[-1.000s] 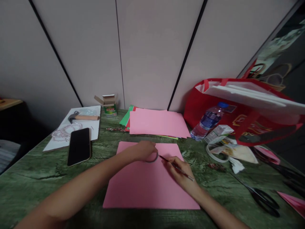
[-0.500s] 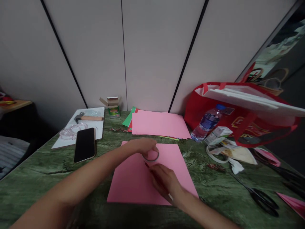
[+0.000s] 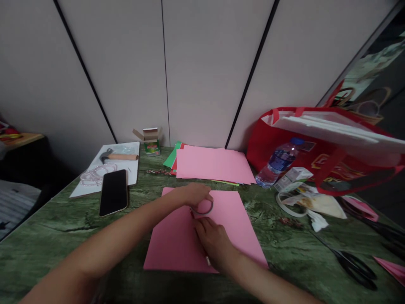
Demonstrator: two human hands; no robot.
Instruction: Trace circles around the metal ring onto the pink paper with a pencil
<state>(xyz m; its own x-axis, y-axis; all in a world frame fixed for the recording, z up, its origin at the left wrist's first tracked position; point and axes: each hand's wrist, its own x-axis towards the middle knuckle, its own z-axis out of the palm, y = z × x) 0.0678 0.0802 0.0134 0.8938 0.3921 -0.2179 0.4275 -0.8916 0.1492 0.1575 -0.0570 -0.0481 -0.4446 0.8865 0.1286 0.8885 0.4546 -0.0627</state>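
A square sheet of pink paper (image 3: 175, 249) lies flat on the table in front of me. My left hand (image 3: 196, 195) reaches across its far part, fingers curled down on a thin grey ring (image 3: 206, 213) that rests on the paper. Just below the ring, my right hand (image 3: 217, 240) grips a red pencil (image 3: 192, 215), with its tip at the ring's near left edge. The pencil's pale end (image 3: 208, 261) sticks out under the palm. Part of the ring is hidden by my left fingers.
Behind the sheet lies a stack of coloured paper (image 3: 211, 164). To the left are a phone (image 3: 114, 193), a hammer (image 3: 122, 156) and a small open box (image 3: 152, 145). On the right stand a water bottle (image 3: 278, 162) and a red bag (image 3: 262, 135), with black-handled scissors (image 3: 354, 264) nearer.
My right hand has shifted left and turned, bringing the pencil tip up to the ring's left edge. My left hand stays on the ring; the view has moved slightly.
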